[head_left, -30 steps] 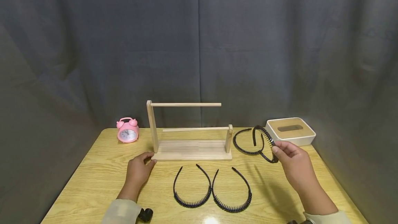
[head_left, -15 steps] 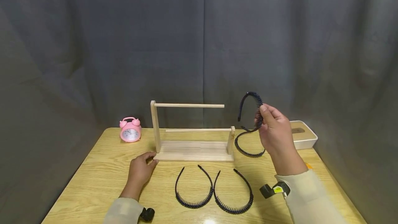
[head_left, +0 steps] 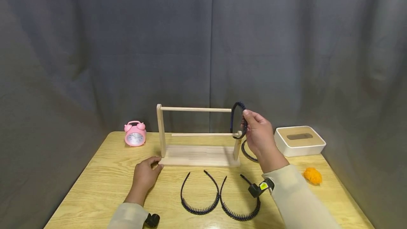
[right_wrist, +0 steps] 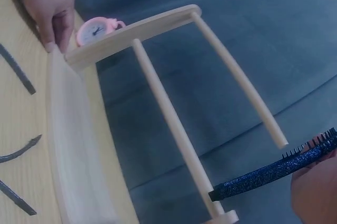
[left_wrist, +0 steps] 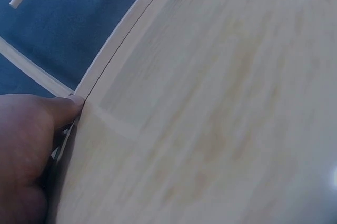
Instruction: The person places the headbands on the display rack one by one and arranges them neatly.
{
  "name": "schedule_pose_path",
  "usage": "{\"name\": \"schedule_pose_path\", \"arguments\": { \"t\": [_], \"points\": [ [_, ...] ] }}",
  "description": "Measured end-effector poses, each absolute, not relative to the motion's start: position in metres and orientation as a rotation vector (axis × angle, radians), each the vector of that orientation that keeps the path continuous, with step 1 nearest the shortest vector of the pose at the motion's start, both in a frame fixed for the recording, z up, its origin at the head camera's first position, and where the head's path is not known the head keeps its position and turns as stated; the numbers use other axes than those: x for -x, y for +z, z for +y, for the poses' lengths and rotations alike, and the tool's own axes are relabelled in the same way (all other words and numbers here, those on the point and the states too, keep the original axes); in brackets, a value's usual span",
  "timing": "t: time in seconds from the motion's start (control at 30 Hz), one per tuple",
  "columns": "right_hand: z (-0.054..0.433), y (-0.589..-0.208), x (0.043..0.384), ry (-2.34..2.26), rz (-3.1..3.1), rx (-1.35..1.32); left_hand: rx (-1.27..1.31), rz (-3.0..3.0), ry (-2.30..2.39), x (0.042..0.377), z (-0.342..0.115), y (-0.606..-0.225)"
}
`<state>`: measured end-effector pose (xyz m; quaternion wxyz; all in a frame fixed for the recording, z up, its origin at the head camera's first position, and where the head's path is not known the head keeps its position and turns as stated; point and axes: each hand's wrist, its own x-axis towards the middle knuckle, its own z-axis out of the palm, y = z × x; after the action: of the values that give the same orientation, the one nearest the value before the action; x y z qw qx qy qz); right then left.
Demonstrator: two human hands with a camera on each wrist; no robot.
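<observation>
My right hand [head_left: 261, 139] pinches a dark toothed headband [right_wrist: 274, 174] by its side, holding it upright at the right end of the wooden rack [head_left: 198, 155]. In the head view the band overlaps the free tip of the upper rod [head_left: 197, 109]; its lower end crosses the lower rod [head_left: 203, 134] near the right post. The right wrist view shows the upper rod's tip [right_wrist: 281, 142] just beside the band's teeth. My left hand [head_left: 144, 178] grips the left front corner of the rack's base with thumb and fingers.
Two more headbands, a left one [head_left: 200, 210] and a right one [head_left: 240, 217], lie in front of the rack. Another headband [head_left: 249, 153] lies partly behind my right hand. Around them are a pink alarm clock [head_left: 135, 137], a white tissue box [head_left: 300, 142] and an orange fluffy ball [head_left: 312, 176].
My right hand has lifted the headband from beside the tissue box and carried it left to the rack's right end. My left hand stays at the base corner. The orange ball has come into view.
</observation>
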<state>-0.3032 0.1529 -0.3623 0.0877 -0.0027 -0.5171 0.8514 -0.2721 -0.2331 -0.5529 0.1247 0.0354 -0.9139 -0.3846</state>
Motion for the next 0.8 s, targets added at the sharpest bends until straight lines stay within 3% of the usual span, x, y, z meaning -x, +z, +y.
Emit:
{"name": "schedule_pose_path", "arguments": {
  "t": [0.8],
  "points": [
    [0.074, -0.386, 0.315, 2.460, -1.756, 0.007, -0.094, -2.627, -1.147, 0.272, -0.209, -0.554]
  ]
}}
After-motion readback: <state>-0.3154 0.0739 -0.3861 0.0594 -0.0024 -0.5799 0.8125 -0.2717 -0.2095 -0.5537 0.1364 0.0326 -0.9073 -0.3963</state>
